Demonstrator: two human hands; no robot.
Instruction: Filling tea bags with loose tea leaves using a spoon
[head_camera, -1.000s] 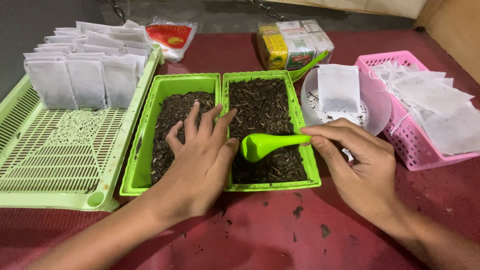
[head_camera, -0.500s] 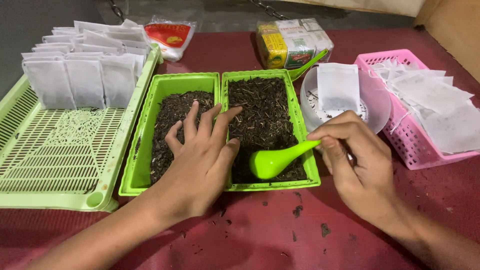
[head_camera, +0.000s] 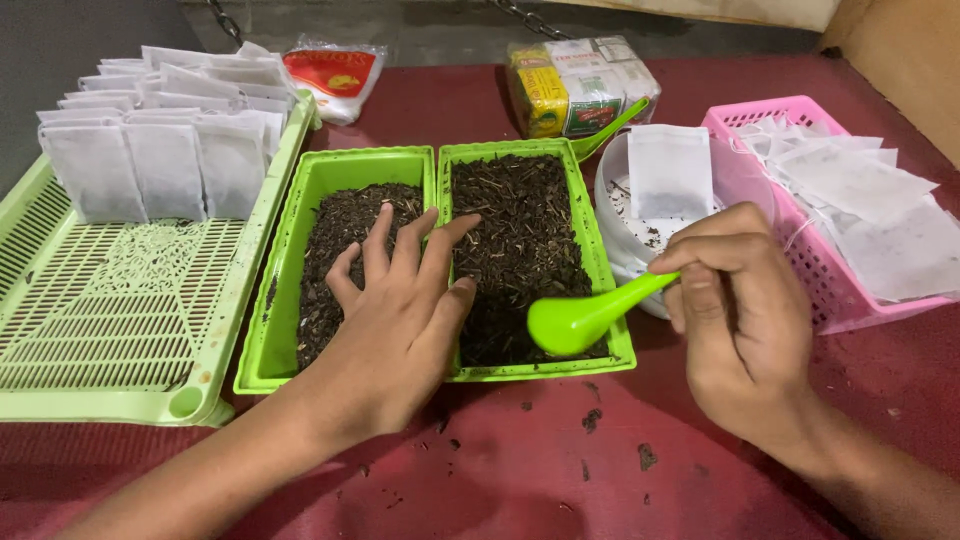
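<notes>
Two bright green trays of dark loose tea sit side by side, the left tray (head_camera: 290, 250) and the right tray (head_camera: 590, 220). My left hand (head_camera: 395, 320) lies flat with fingers spread across their shared rim, touching the tea. My right hand (head_camera: 745, 320) grips the handle of a green plastic spoon (head_camera: 580, 318), whose bowl hovers over the right tray's near right corner. Behind it, a white filter bag (head_camera: 668, 170) stands in a round white bowl (head_camera: 752, 185).
A pale green slotted tray (head_camera: 120, 310) at the left holds rows of filled white bags (head_camera: 165, 140). A pink basket (head_camera: 830, 300) at the right holds empty bags. Packaged tea (head_camera: 580, 85) and a red-and-white pouch (head_camera: 335, 75) lie at the back. Crumbs dot the red tabletop.
My right hand has drawn the spoon toward me and to the right, from mid-tray to the near right corner, tilting the handle upward. My left hand has stayed put.
</notes>
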